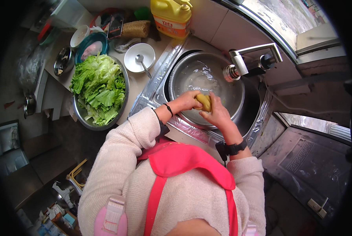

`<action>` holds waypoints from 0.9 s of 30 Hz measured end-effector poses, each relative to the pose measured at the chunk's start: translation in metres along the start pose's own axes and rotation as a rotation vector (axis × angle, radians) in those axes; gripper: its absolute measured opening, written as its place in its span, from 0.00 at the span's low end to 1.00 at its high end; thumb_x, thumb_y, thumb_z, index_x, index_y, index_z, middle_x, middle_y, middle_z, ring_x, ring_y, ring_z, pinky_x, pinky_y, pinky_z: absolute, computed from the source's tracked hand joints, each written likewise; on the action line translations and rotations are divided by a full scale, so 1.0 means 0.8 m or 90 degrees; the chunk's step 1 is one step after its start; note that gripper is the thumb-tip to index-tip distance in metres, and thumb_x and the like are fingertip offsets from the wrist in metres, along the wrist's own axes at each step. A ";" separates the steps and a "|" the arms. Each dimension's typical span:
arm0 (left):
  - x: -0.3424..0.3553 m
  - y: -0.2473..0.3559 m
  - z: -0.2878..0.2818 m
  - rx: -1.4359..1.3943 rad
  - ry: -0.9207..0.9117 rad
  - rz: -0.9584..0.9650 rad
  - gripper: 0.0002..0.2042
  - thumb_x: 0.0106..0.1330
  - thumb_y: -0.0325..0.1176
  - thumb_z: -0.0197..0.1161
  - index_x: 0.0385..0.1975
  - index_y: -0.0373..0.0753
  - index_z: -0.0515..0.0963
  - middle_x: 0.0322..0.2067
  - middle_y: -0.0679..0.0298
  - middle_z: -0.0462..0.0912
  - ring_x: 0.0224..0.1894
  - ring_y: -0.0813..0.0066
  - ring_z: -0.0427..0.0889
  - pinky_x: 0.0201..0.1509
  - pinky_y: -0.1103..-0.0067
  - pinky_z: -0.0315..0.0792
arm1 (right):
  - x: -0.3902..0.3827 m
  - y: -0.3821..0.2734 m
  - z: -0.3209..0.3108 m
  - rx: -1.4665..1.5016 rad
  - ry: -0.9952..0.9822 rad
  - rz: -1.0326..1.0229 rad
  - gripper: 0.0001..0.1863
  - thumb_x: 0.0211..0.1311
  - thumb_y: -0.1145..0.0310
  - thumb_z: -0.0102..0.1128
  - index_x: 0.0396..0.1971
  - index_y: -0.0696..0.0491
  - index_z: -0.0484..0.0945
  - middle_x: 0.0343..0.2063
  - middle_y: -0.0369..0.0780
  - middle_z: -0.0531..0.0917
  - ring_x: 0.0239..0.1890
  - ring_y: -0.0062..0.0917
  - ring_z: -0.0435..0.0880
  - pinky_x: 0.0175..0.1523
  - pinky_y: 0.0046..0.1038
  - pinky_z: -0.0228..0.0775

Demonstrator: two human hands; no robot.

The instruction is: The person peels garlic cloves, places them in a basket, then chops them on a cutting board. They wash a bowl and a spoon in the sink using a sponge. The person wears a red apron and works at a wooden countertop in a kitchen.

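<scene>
Over a round metal basin [184, 74] of water, both hands hold a yellow-brown, rounded lump [204, 102], potato-like in size; its exact kind is unclear. My left hand [188, 101] closes on its left side with bent fingers. From the right, my right hand [217, 114] grips it, thumb towards me and fingers along the far side. Parts of the lump are hidden behind the fingers. The basin sits inside a metal sink [253, 108], below the faucet [239, 65].
A large metal bowl [125, 96] of leafy greens [99, 88] stands left of the sink. Behind it are a white bowl [133, 63] with a spoon [140, 59], a teal bowl [81, 51] and a small metal bowl [63, 62]. A yellow jug [170, 19] stands by the wall.
</scene>
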State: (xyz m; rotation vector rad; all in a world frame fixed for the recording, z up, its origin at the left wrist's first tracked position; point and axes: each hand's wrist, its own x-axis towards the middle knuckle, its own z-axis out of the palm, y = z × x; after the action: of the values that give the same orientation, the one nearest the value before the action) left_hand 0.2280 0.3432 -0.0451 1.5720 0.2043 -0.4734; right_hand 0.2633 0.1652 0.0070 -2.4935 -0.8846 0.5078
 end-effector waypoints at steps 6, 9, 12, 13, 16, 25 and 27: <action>0.019 0.047 -0.097 -0.337 0.376 0.093 0.14 0.59 0.37 0.58 0.37 0.34 0.68 0.24 0.62 0.75 0.21 0.78 0.75 0.18 0.86 0.68 | -0.007 0.008 -0.004 0.135 0.090 0.085 0.37 0.45 0.66 0.63 0.56 0.54 0.56 0.48 0.45 0.66 0.27 0.30 0.77 0.36 0.31 0.71; 0.036 0.066 -0.130 -0.506 0.520 0.139 0.31 0.62 0.42 0.55 0.57 0.29 0.50 0.42 0.47 0.70 0.40 0.60 0.77 0.39 0.74 0.75 | -0.017 0.015 0.013 0.143 0.076 0.110 0.36 0.45 0.67 0.62 0.56 0.54 0.57 0.49 0.46 0.66 0.26 0.31 0.77 0.36 0.31 0.71; 0.034 0.055 -0.134 -0.455 0.478 0.131 0.33 0.64 0.40 0.53 0.60 0.30 0.44 0.45 0.44 0.68 0.43 0.56 0.75 0.42 0.71 0.73 | -0.026 0.026 0.028 0.145 0.068 0.124 0.34 0.46 0.68 0.62 0.55 0.55 0.58 0.48 0.46 0.67 0.25 0.32 0.77 0.36 0.32 0.71; 0.028 0.045 -0.129 -0.441 0.412 0.115 0.32 0.64 0.40 0.52 0.59 0.30 0.45 0.45 0.44 0.68 0.43 0.55 0.75 0.42 0.71 0.73 | -0.030 0.029 0.032 0.156 0.064 0.131 0.34 0.46 0.68 0.62 0.54 0.55 0.59 0.48 0.47 0.67 0.24 0.32 0.77 0.36 0.32 0.71; 0.017 0.021 -0.114 -0.629 0.341 0.019 0.21 0.66 0.39 0.46 0.52 0.32 0.55 0.44 0.45 0.69 0.41 0.56 0.75 0.41 0.69 0.73 | -0.036 0.037 0.038 0.163 0.055 0.140 0.31 0.47 0.68 0.61 0.53 0.55 0.61 0.48 0.47 0.67 0.24 0.33 0.78 0.36 0.32 0.71; -0.041 0.129 -0.063 -0.870 0.124 0.135 0.17 0.67 0.43 0.40 0.42 0.35 0.66 0.37 0.52 0.75 0.35 0.63 0.75 0.37 0.72 0.70 | -0.043 0.039 0.042 0.163 0.051 0.146 0.26 0.48 0.70 0.59 0.50 0.56 0.65 0.46 0.48 0.68 0.25 0.33 0.78 0.37 0.32 0.70; -0.075 0.168 -0.045 -0.743 0.043 0.322 0.18 0.67 0.45 0.39 0.43 0.35 0.67 0.34 0.54 0.77 0.30 0.67 0.77 0.33 0.75 0.70 | -0.048 0.042 0.043 0.190 0.054 0.145 0.25 0.49 0.71 0.59 0.50 0.57 0.65 0.46 0.48 0.68 0.25 0.32 0.77 0.36 0.32 0.70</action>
State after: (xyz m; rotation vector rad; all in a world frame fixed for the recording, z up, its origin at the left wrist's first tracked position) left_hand 0.2356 0.3796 0.1019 0.4469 0.0896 0.1252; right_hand 0.2358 0.1261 -0.0319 -2.3297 -0.4561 0.5579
